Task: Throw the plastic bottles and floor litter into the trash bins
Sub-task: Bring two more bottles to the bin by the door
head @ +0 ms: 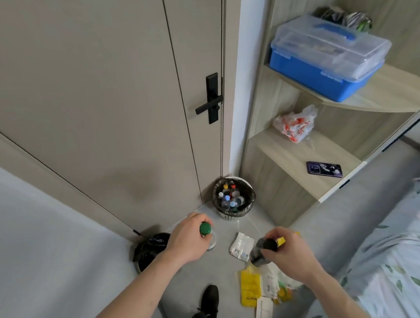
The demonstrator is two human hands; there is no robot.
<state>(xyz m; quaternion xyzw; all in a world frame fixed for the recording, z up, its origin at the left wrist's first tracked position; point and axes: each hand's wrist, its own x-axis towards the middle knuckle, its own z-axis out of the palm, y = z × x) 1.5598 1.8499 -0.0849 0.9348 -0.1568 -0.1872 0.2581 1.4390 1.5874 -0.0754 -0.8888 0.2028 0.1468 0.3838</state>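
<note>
My left hand (pixel 188 239) grips a clear plastic bottle with a green cap (pixel 206 230), held above the floor. A dark plastic bottle with a yellow label (pixel 265 248) is gripped by my right hand (pixel 291 251). Ahead by the door corner stands a small bin (pixel 234 199) lined with a black bag and filled with several bottles. A second black-lined bin (pixel 150 250) sits at the left, partly behind my left forearm. Floor litter lies below my hands: a white wrapper (pixel 241 246), a yellow packet (pixel 249 289) and other scraps (pixel 264 311).
A closed door with a black handle (pixel 209 104) is straight ahead. Wooden shelves at the right hold a blue storage box (pixel 326 56), a plastic bag (pixel 296 124) and a phone (pixel 324 169). A bed with leaf-print bedding (pixel 404 257) is at the right. My black-socked foot (pixel 210 300) stands below.
</note>
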